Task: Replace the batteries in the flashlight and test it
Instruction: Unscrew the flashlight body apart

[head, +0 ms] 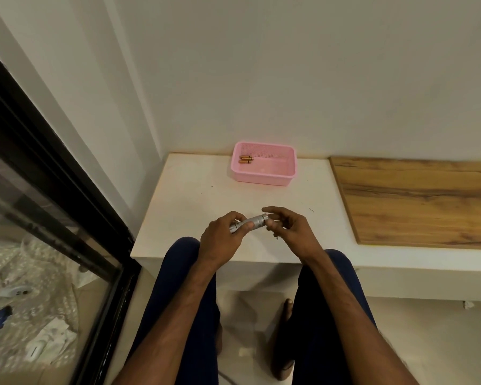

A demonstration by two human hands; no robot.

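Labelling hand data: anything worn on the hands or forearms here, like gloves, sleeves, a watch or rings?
Nothing visible. The left hand and right hand are bare, no gloves. Both forearms are bare as far as the frame's bottom edge, with no sleeves, watch or wristband. No ring shows, though some fingers are partly hidden.

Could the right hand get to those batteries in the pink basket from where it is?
Probably yes: the right hand is at the flashlight, and only bare white tabletop lies between it and the open basket holding the batteries.

Batteries in basket, prob. left-rear corner.
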